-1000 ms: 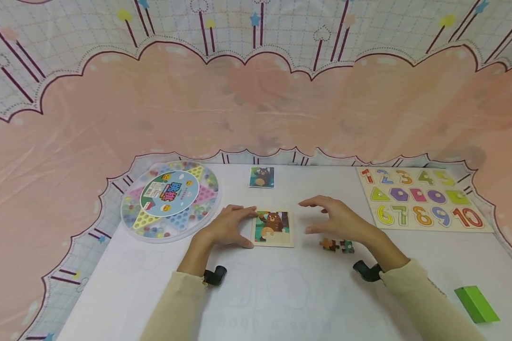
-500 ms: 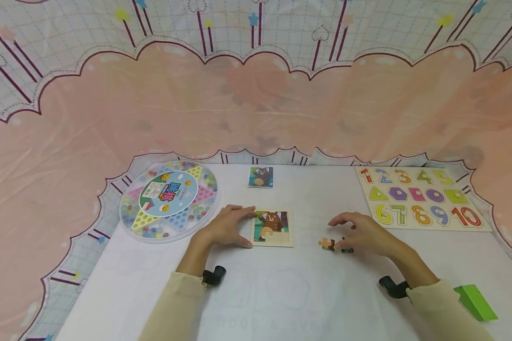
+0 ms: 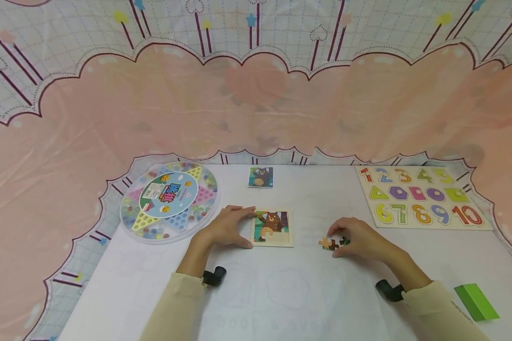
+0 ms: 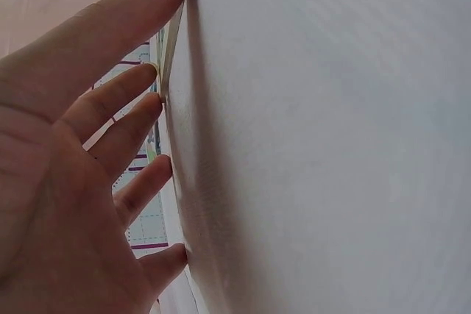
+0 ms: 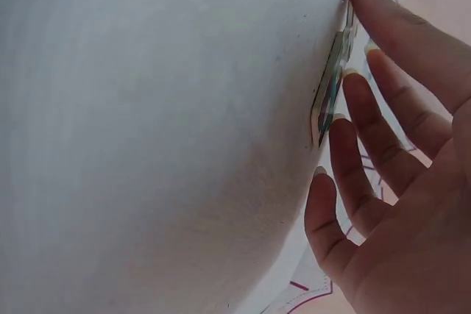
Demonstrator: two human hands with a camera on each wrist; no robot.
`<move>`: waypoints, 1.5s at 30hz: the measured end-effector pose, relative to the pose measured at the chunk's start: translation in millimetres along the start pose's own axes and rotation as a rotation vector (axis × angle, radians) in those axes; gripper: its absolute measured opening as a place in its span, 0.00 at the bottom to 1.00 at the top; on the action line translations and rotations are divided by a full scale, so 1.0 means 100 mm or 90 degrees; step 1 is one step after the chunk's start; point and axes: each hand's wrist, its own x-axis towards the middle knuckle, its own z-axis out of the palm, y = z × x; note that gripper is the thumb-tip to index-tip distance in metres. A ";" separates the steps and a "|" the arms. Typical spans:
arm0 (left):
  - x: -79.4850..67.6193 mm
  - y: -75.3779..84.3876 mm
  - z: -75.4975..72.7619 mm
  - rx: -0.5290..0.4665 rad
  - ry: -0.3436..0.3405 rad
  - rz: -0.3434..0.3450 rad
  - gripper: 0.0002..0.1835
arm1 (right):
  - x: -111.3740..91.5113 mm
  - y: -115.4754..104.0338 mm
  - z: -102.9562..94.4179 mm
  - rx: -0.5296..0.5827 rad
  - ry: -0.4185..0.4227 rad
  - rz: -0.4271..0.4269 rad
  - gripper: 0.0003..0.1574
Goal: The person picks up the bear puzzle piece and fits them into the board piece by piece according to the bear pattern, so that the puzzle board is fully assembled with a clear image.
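Observation:
In the head view my left hand (image 3: 228, 227) rests at the left side of a square wooden puzzle board (image 3: 271, 241) with a bear picture, thumb and forefinger at its two left corners. Its lower right part shows bare wood. My right hand (image 3: 362, 239) arches over the loose puzzle pieces (image 3: 325, 243), thumb on the near side and forefinger on the far side, partly hiding a green piece (image 3: 345, 241). The right wrist view has the fingers loosely bent beside the pieces (image 5: 330, 93), which lie on the table. In the left wrist view the fingers (image 4: 125, 134) are spread, tips at the tabletop.
A bear picture card (image 3: 260, 177) lies behind the board. A round Chinese checkers set (image 3: 169, 201) with coloured marbles is at the left. At the right are a number-and-shape board (image 3: 424, 199) and, nearer, a green block (image 3: 477, 302).
My right hand has come down and right from beside the board to the loose pieces, which now sit slightly closer together. The left hand stays at the board.

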 end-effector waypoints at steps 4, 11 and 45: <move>-0.01 0.00 0.00 -0.002 0.000 0.000 0.45 | 0.01 0.00 0.02 -0.001 -0.001 0.000 0.23; -0.02 -0.01 -0.01 -0.002 -0.001 0.009 0.45 | 0.02 0.01 0.02 -0.010 0.002 0.011 0.15; -0.01 -0.01 -0.01 -0.016 -0.001 0.002 0.45 | 0.10 -0.18 -0.24 0.155 0.027 -0.024 0.15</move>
